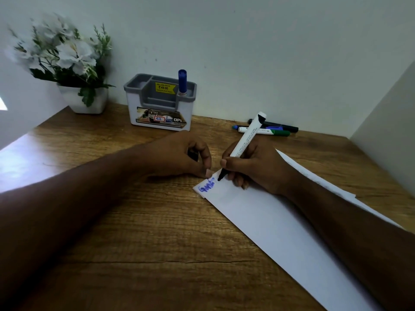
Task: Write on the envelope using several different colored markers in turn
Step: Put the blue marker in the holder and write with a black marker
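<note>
Envelope corner pinned under left hand fingers; right hand pinches black marker, tip near that edge.

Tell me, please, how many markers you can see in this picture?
5 that I can count: a black-tipped marker in the right hand, a blue one standing in the desk organizer, and three lying together by the wall; others could hide behind them.
</note>
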Motion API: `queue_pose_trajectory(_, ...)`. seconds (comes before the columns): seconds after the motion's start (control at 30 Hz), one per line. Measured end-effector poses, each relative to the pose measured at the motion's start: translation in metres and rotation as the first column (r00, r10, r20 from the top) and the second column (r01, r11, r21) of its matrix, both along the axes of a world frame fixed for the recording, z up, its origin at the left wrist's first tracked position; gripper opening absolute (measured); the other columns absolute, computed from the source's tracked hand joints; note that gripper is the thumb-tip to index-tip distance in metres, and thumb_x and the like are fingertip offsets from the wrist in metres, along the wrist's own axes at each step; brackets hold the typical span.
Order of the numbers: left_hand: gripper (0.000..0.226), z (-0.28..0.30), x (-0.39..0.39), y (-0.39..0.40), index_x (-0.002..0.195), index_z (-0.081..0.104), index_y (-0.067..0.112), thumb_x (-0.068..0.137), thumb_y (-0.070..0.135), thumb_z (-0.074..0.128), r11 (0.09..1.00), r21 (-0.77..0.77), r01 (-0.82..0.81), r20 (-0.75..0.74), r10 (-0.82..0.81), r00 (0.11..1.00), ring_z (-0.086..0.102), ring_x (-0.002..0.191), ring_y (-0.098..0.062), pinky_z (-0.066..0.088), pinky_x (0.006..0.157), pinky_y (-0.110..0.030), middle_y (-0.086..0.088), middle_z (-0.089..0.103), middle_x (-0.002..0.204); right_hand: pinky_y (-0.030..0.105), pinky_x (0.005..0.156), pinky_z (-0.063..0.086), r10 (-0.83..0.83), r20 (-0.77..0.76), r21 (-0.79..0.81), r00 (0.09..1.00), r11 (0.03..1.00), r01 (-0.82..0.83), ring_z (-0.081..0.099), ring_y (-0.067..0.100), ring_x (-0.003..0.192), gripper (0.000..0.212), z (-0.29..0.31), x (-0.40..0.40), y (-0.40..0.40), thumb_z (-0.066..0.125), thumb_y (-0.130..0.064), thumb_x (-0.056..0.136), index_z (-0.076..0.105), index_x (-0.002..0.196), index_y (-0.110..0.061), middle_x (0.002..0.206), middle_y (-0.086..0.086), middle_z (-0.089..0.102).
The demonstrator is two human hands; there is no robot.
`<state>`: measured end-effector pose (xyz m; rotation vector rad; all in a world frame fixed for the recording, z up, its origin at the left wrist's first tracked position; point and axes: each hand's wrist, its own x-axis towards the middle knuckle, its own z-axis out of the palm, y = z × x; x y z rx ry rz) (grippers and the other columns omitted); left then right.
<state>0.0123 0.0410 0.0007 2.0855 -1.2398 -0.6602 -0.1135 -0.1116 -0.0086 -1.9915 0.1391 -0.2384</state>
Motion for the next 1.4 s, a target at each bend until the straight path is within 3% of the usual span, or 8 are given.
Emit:
queue_pose_trajectory(0.27,0.01,-0.002,0.0,-0.001,0.081,0.072,0.024,0.073,0.022,0.077,1.0,-0.005,-0.009,0.0,0.009,1.0,0.057,0.074,-0.004,0.042,0.056,-0.014,0.011,0.067,0.085,0.025,0.039,0.046,-0.017,0.021,-0.035,1.0,0.999,0.017,0.056,0.02,0.044,0.015,0.0,0.0,0.001,0.068,-0.01,0.085,0.067,0.08,0.004,0.07,0.03,0.066)
queue_pose_trajectory(0.4,0.011,-0.002,0.001,0.0,0.082,0.072,0.024,0.072,0.024,0.078,1.0,-0.007,-0.007,-0.002,0.007,1.0,0.057,0.065,0.007,0.04,0.049,-0.007,0.015,0.065,0.078,0.026,0.04,0.041,-0.048,-0.002,-0.08,0.999,0.996,0.048,0.052,0.018,0.041,0.017,0.001,-0.001,0.0,0.067,-0.011,0.085,0.066,0.078,0.005,0.064,0.024,0.066)
queue_pose_trajectory(0.6,0.012,0.001,-0.001,0.001,0.084,0.072,0.024,0.073,0.025,0.077,1.0,0.003,0.005,0.007,-0.005,1.0,0.057,0.074,-0.003,0.041,0.059,-0.014,0.014,0.066,0.083,0.017,0.033,0.032,-0.168,0.134,0.126,0.977,0.98,0.151,0.043,0.012,0.03,0.016,-0.003,0.001,-0.004,0.065,-0.01,0.087,0.067,0.076,0.002,0.045,0.006,0.056)
queue_pose_trajectory(0.83,0.012,-0.001,0.001,0.001,0.082,0.072,0.025,0.072,0.025,0.078,1.0,-0.017,0.014,0.012,-0.014,1.0,0.058,0.072,-0.006,0.045,0.063,-0.021,0.008,0.069,0.084,0.018,0.037,0.03,-0.043,0.072,0.285,0.996,0.958,0.021,0.04,0.009,0.041,0.007,0.001,0.0,-0.011,0.072,-0.008,0.075,0.067,0.076,-0.005,0.053,0.004,0.056)
queue_pose_trajectory(0.93,0.012,-0.001,0.002,0.0,0.081,0.072,0.026,0.072,0.027,0.078,1.0,-0.021,0.01,0.009,-0.01,1.0,0.057,0.067,0.0,0.043,0.059,-0.018,0.01,0.067,0.079,0.024,0.043,0.044,0.009,0.029,0.191,1.0,0.982,-0.014,0.055,0.018,0.051,0.008,0.0,-0.004,-0.012,0.073,-0.008,0.078,0.074,0.086,-0.007,0.066,0.015,0.062)
queue_pose_trajectory(1.13,0.01,-0.001,0.004,0.0,0.081,0.072,0.024,0.073,0.024,0.078,1.0,-0.013,0.02,0.005,-0.02,1.0,0.056,0.06,0.006,0.041,0.049,-0.006,0.013,0.067,0.073,0.016,0.047,0.043,0.012,0.063,-0.058,0.998,0.998,-0.008,0.059,0.004,0.05,0.009,0.004,-0.012,-0.009,0.071,0.002,0.079,0.072,0.083,-0.007,0.06,-0.005,0.069)
queue_pose_trajectory(1.23,0.01,-0.001,0.004,-0.001,0.08,0.071,0.026,0.072,0.025,0.078,1.0,-0.009,0.014,0.003,-0.014,1.0,0.057,0.065,0.003,0.043,0.054,-0.013,0.012,0.066,0.076,0.016,0.063,0.048,0.018,0.052,-0.108,0.998,0.994,-0.012,0.067,0.004,0.074,0.017,0.003,-0.011,-0.009,0.072,0.0,0.075,0.074,0.08,-0.016,0.078,-0.003,0.075)
queue_pose_trajectory(1.4,0.011,0.0,0.002,0.0,0.081,0.072,0.024,0.072,0.025,0.078,1.0,-0.002,0.014,-0.003,-0.014,1.0,0.058,0.072,-0.005,0.043,0.059,-0.017,0.01,0.067,0.082,0.025,0.066,0.053,-0.016,0.035,-0.216,0.999,0.976,0.023,0.068,0.008,0.077,0.022,0.001,-0.011,-0.01,0.07,-0.001,0.077,0.075,0.079,-0.023,0.082,-0.005,0.075)
